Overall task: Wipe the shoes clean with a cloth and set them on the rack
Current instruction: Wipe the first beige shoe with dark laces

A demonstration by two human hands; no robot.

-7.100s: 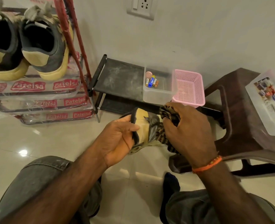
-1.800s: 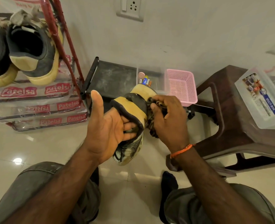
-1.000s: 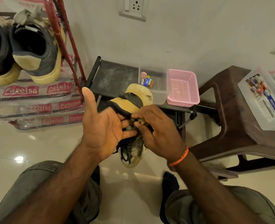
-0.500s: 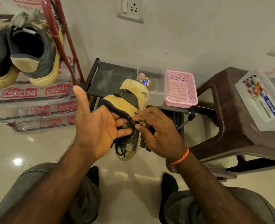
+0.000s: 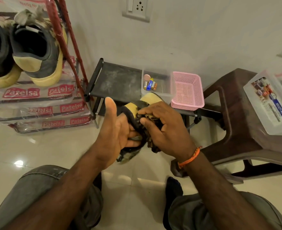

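Fingers of left hand [image 5: 115, 130] curl round grey-and-yellow canvas shoe [image 5: 137, 113] held mid-air above floor, R hand [image 5: 166, 130] pinching dark patterned cloth [image 5: 151, 141] vs. collar; shoe looks light, soft; grip heel.

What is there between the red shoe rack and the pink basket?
In the head view, a low black rack stands between the red shoe rack and the pink basket, with a clear box of batteries.

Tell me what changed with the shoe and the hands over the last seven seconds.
The shoe was turned from lying sideways to heel up, toe down. The left hand regripped, thumb now raised. The right hand moved the cloth from the side of the shoe to its opening. The pair on the red rack stayed put.
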